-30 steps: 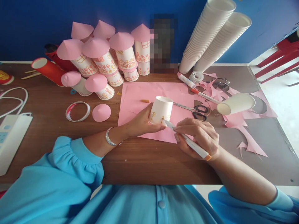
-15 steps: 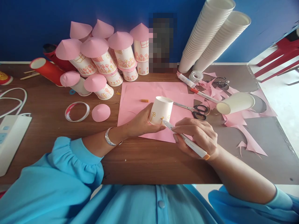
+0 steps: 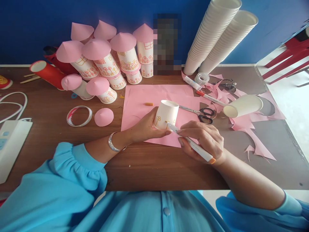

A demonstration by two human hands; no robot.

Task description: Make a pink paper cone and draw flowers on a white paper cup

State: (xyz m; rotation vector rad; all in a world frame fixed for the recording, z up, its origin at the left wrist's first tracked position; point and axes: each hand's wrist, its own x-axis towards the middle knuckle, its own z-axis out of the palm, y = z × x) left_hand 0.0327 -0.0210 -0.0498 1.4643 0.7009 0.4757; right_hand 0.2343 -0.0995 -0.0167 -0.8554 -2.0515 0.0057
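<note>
My left hand (image 3: pixel 146 127) is closed around a white paper cup (image 3: pixel 167 111), thumb along its lower edge. Yellow-orange flower outlines run along the cup's lower side. In my right hand (image 3: pixel 205 140) is a white marker (image 3: pixel 199 150) with an orange end, its tip at the cup's drawn flowers. Under the cup lies a sheet of pink paper (image 3: pixel 137 93), which also bears a small orange marker cap (image 3: pixel 149 104). Black-handled scissors (image 3: pixel 205 115) rest just behind my right hand.
Decorated cup towers with pink cone roofs (image 3: pixel 98 48) stand at the back left. Tall stacks of paper cups (image 3: pixel 210 35) lean at the back right. A cup on its side (image 3: pixel 243 105) lies among pink scraps (image 3: pixel 257 141). A tape roll (image 3: pixel 79 116) and power strip (image 3: pixel 14 148) are leftward.
The marker tip has shifted slightly up and left on the cup's side. My left hand keeps the cup in nearly the same place.
</note>
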